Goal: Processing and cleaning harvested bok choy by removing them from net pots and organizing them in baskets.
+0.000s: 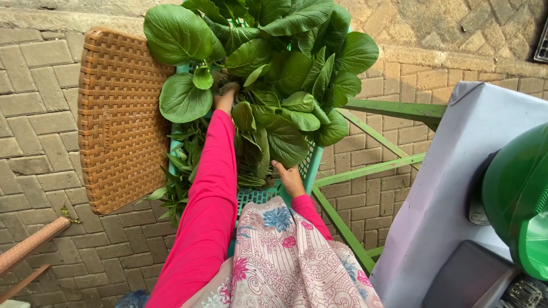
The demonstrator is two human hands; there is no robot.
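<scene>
A teal plastic basket [313,162] holds a big heap of broad-leaved greens [285,68]. My left hand [225,98], at the end of a long pink sleeve, reaches into the middle of the leaves, which hide its fingers. Lower down, my right hand [290,180] grips the basket's near rim by the stems. Thinner narrow-leaved greens [182,165] hang out at the basket's left side.
A brown woven plastic panel [120,120] lies left of the basket on the brick paving. A green metal frame [371,168] stands to the right, beside a grey-white cover [456,188] and a green round tub [516,194]. A wooden handle [28,245] pokes in at lower left.
</scene>
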